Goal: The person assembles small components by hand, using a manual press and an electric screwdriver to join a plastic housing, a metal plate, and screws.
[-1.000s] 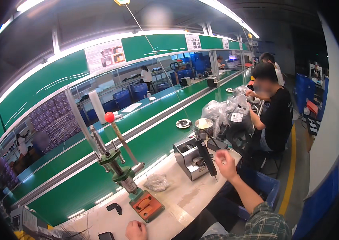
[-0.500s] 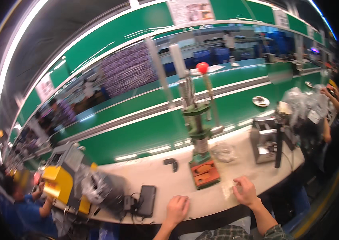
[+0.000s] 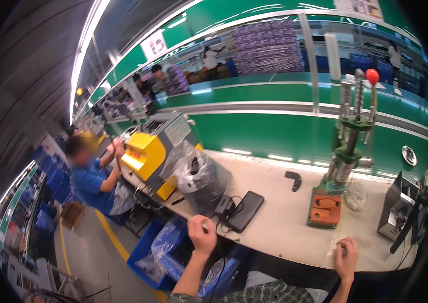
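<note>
My left hand (image 3: 202, 235) hangs at the table's front edge, fingers curled; a small dark spot shows between them, too small to name. Close by lie a black power bank (image 3: 245, 211) and its cable. Below is a blue crate (image 3: 145, 255) holding clear plastic bags. My right hand (image 3: 346, 256) rests at the front of the pale table (image 3: 279, 237), its fingers bent in and whatever they may hold hidden. Behind it stands a green hand press (image 3: 342, 166) with a red ball knob and an orange-red fixture (image 3: 324, 208). A black angled piece (image 3: 293, 181) lies left of the press.
A grey bin with a plastic bag (image 3: 193, 177) stands beside a yellow and grey machine (image 3: 145, 156). There a person in blue (image 3: 97, 182) sits at work. Right of the press are a clear plastic coil (image 3: 356, 197) and an open metal box (image 3: 397, 207).
The view has swung left. My left hand has moved left past the power bank to above the crate and is more tightly curled. My right hand stays near the table's front, fingers bent.
</note>
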A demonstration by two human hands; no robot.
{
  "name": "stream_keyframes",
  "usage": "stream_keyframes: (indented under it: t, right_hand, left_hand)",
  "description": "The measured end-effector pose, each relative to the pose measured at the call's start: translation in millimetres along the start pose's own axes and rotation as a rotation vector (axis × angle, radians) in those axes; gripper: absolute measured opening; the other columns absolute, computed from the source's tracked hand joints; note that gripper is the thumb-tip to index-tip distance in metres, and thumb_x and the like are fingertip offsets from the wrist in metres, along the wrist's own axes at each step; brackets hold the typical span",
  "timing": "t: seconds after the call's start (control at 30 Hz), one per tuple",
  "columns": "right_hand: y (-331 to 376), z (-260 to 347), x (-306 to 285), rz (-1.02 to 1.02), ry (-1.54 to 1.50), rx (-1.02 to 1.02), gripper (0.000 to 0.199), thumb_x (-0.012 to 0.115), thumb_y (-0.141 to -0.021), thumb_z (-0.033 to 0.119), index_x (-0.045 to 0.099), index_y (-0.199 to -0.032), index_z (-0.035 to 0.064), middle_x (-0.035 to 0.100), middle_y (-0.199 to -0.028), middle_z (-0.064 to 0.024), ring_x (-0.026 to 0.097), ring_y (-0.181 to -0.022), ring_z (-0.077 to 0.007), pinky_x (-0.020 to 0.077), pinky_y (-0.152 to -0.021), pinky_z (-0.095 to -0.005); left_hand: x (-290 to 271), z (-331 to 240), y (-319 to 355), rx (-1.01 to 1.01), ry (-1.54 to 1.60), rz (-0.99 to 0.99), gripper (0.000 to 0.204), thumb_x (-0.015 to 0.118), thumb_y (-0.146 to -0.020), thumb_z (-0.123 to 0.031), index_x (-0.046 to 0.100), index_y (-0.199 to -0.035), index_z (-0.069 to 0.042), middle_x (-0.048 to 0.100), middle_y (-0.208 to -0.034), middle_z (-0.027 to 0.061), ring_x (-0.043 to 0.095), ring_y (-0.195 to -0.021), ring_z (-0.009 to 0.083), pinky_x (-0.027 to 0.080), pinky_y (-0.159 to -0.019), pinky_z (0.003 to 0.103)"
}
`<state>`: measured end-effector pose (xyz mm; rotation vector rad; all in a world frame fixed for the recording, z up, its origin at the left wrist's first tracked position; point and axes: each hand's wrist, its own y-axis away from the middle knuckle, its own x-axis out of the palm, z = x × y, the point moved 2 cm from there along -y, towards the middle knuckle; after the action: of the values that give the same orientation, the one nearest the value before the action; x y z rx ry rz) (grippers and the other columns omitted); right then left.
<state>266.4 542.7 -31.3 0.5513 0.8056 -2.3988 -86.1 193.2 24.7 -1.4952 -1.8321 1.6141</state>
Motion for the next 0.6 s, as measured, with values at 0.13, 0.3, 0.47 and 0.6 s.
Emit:
stream_keyframes:
  t: [0.13, 0.3, 0.47, 0.6]
  right_hand:
    - [1.9, 4.2, -1.4, 0.006, 0.06, -0.017, 0.008, 0.063, -0.09, -0.001, 0.063, -0.098, -0.0021, 0.064, -0.105, -0.0187, 0.062, -0.098, -0.0377, 0.0498, -0.09, -0.0436]
    - [-2.1, 11.6, 10.1, 0.042, 0.15, -0.048, 0.008, 0.063, -0.092, -0.001, 0.063, -0.099, -0.0028, 0.062, -0.107, -0.0196, 0.062, -0.102, -0.0391, 0.0486, -0.093, -0.0443]
    - [-1.2, 6.6, 12.0, 0.053, 0.215, -0.018, 0.008, 0.063, -0.091, -0.001, 0.063, -0.099, -0.0028, 0.062, -0.108, -0.0199, 0.061, -0.102, -0.0391, 0.0485, -0.093, -0.0448]
    - [-0.2, 7.3, 8.2, 0.023, 0.249, -0.026, 0.007, 0.064, -0.091, -0.001, 0.063, -0.098, -0.0023, 0.062, -0.106, -0.0195, 0.061, -0.102, -0.0387, 0.0484, -0.093, -0.0456]
  left_hand:
    - [-11.6, 144.7, 86.5, -0.722, 0.06, 0.053, 0.007, 0.066, -0.096, -0.006, 0.066, -0.096, 0.0, 0.07, -0.082, 0.0155, 0.069, -0.075, 0.0318, 0.055, -0.073, 0.041]
    - [-41.9, 277.0, 274.1, -1.072, -0.297, 0.587, 0.018, 0.068, -0.089, -0.02, 0.079, -0.092, -0.006, 0.078, -0.094, 0.0207, 0.077, -0.096, 0.0379, 0.059, -0.092, 0.046]
    - [-2.0, 261.8, 310.2, -1.063, -0.492, 0.791, 0.02, 0.071, -0.088, -0.019, 0.078, -0.103, -0.007, 0.077, -0.112, 0.021, 0.072, -0.113, 0.0385, 0.058, -0.098, 0.049]
    - [16.9, 256.0, 318.6, -0.866, -0.801, 1.024, 0.031, 0.073, -0.09, -0.016, 0.073, -0.12, -0.007, 0.067, -0.137, 0.018, 0.052, -0.14, 0.0417, 0.053, -0.108, 0.05]
